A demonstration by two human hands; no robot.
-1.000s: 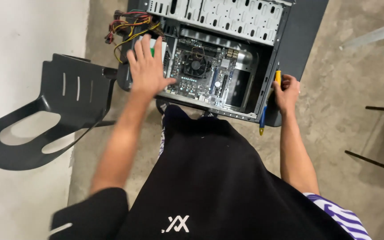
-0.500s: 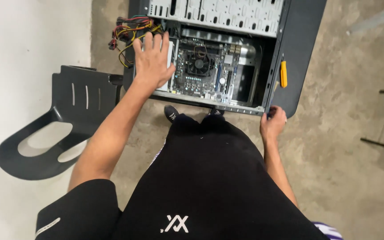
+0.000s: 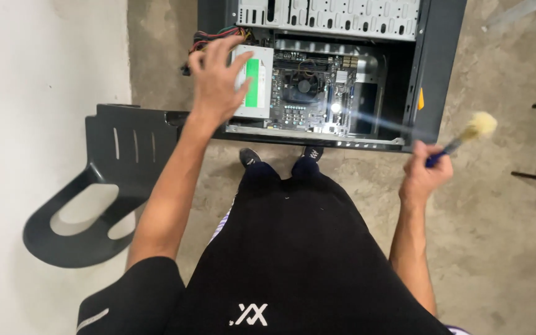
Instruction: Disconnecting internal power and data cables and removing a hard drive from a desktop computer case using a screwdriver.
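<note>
Our left hand (image 3: 215,77) hovers fingers spread over the PSU (image 3: 252,84) in the open case (image 3: 432,68) on the floor, right hand (image 3: 426,174) gripping a brush (image 3: 466,136) beside it, black chair (image 3: 94,198) at left.

Even, soft daylight, no hard shadows. A bright glare spot flares on the motherboard (image 3: 308,93) and streaks rightward. The brush (image 3: 466,135) smears with motion blur; edges stay sharp.

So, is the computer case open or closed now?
Open: the computer case has no side panel, so the motherboard and power supply show.
</note>
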